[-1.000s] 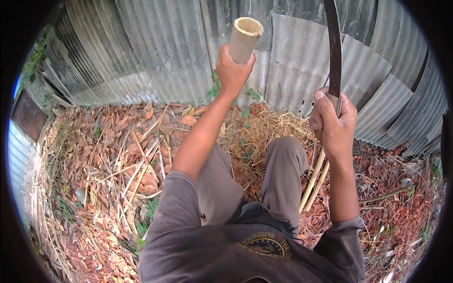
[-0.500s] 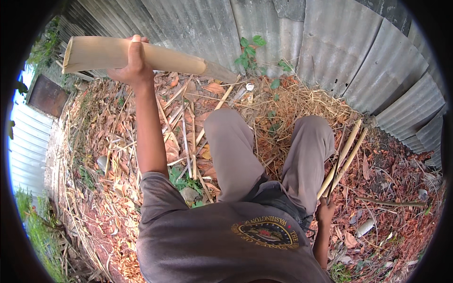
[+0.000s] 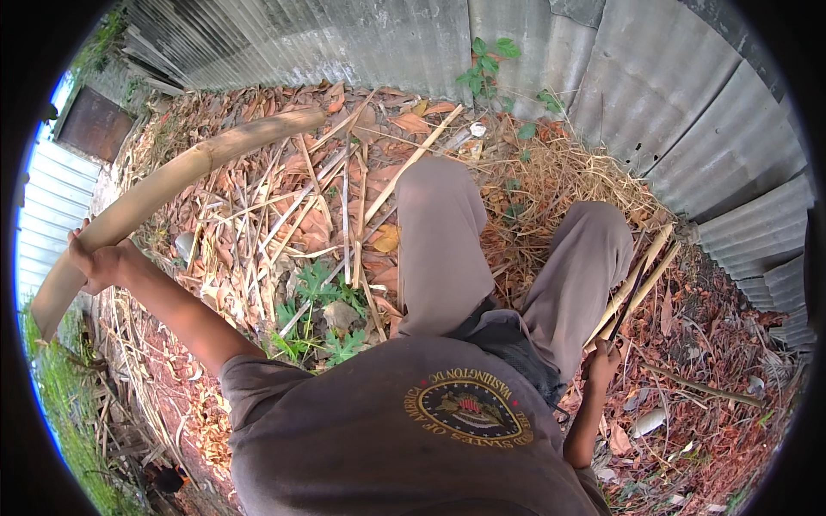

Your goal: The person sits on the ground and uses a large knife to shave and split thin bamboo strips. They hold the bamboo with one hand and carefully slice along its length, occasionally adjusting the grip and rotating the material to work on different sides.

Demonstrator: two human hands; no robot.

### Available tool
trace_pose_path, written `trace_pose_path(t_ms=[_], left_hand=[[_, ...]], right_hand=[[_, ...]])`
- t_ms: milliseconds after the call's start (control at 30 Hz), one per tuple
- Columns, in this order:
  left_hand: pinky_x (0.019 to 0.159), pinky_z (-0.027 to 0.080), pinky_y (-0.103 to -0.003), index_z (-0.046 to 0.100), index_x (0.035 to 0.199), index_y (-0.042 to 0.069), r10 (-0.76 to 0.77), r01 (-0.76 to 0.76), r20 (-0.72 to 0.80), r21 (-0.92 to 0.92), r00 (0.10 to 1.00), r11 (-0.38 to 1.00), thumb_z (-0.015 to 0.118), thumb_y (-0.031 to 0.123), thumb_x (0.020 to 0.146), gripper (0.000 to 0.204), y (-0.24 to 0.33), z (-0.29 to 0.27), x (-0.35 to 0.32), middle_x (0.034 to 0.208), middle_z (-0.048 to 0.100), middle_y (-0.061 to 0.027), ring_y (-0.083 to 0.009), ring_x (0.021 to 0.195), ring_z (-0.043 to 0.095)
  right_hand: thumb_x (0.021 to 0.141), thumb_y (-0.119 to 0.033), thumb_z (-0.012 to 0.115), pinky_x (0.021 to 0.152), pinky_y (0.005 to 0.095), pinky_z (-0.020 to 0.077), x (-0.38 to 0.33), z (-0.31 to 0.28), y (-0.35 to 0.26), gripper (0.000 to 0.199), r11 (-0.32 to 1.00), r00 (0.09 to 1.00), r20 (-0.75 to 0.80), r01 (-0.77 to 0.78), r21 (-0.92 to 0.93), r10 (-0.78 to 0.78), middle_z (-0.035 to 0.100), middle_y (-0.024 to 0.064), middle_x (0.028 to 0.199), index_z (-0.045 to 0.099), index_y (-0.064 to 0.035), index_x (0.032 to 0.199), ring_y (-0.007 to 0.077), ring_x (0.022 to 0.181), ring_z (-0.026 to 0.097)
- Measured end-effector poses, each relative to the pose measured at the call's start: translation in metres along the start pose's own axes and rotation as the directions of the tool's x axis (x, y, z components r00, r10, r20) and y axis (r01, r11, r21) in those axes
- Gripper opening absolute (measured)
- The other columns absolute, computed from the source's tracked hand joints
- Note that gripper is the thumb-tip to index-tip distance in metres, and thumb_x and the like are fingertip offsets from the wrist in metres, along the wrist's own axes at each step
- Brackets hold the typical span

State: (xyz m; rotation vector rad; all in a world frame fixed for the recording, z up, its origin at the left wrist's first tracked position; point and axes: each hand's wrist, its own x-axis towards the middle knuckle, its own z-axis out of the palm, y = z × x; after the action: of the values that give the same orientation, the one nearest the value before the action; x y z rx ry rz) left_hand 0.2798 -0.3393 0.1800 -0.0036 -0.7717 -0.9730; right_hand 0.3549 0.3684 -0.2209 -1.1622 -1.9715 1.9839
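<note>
In my left hand [image 3: 101, 262] is a thick pale length of bamboo [image 3: 202, 161], with my fingers wrapped round it near its lower left end. It slants up and away to the right over the leaf litter, with a node partway along. My right hand [image 3: 601, 361] is low beside my right leg, closed on a long, thin dark tool [image 3: 632, 288] that looks like a machete seen edge-on. Two pale bamboo sticks [image 3: 644, 288] lie just beyond that hand, partly behind the dark tool.
Corrugated metal sheets [image 3: 361, 52] form a fence along the far side and right. Dry leaves and split strips [image 3: 297, 211] cover the ground ahead. A stone [image 3: 342, 316] sits among green leaves by my knee. A thin branch [image 3: 701, 384] lies at the right.
My left hand has swung left and nearer with the bamboo, whose far end has also moved left. My right hand stays low by my leg, still closed on the dark tool.
</note>
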Motion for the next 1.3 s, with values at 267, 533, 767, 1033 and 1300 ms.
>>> trace_pose_path(t_ms=[267,533,767,1033,1300], left_hand=[[0.077,0.060,-0.049,0.003,0.136,0.003,0.003,0.106,-0.440,0.223,0.898,0.969,0.072,0.011,0.074,0.094,-0.003,-0.146,0.020,0.116,0.046,-0.0232,-0.0366,0.091,0.058],[0.089,0.054,-0.057,0.002,0.138,0.001,-0.007,0.179,-0.463,0.329,0.887,0.927,0.068,0.015,0.075,0.093,-0.027,-0.183,-0.029,0.129,0.038,-0.0262,-0.0393,0.107,0.052],[0.093,0.052,-0.059,-0.001,0.140,0.003,-0.056,0.229,-0.477,0.313,0.877,0.922,0.067,0.017,0.077,0.093,-0.032,-0.190,-0.022,0.131,0.035,-0.0246,-0.0405,0.111,0.051],[0.082,0.056,-0.059,0.013,0.130,0.002,0.004,0.148,-0.556,0.228,0.831,0.962,0.068,0.014,0.069,0.083,-0.002,-0.179,0.012,0.123,0.040,-0.0245,-0.0410,0.101,0.055],[0.084,0.054,-0.052,0.033,0.124,0.007,0.124,-0.002,-0.714,0.169,0.689,0.986,0.070,0.019,0.062,0.073,-0.012,-0.201,0.051,0.119,0.047,-0.0188,-0.0364,0.102,0.057]], right_hand=[[0.092,-0.015,0.052,0.051,0.0269,0.0395,0.018,0.012,0.012,0.019,0.996,0.993,0.079,0.092,-0.015,-0.091,0.053,0.0016,0.065,0.055,-0.0025,0.079,0.0102,0.055,0.048],[0.091,-0.011,0.053,0.066,0.0277,0.0436,0.023,0.000,0.029,0.015,0.991,0.993,0.022,0.114,-0.065,-0.113,0.060,0.0035,0.081,0.060,0.0018,0.090,0.0126,0.073,0.054],[0.090,-0.010,0.054,0.075,0.0312,0.0504,0.023,-0.004,0.040,0.020,0.997,0.999,-0.030,-0.034,0.069,0.036,0.064,0.0087,0.097,0.060,0.0044,0.103,0.0180,0.085,0.061],[0.092,-0.013,0.053,0.083,0.0338,0.0522,0.031,-0.007,0.041,0.032,0.994,0.994,0.042,-0.099,0.055,0.097,0.065,0.0127,0.107,0.058,0.0065,0.116,0.0228,0.095,0.064],[0.100,-0.030,0.049,0.083,0.0348,0.0533,0.028,-0.001,0.036,0.044,0.992,0.995,0.050,-0.079,-0.094,0.084,0.065,0.0154,0.108,0.056,0.0077,0.121,0.0253,0.095,0.065]])
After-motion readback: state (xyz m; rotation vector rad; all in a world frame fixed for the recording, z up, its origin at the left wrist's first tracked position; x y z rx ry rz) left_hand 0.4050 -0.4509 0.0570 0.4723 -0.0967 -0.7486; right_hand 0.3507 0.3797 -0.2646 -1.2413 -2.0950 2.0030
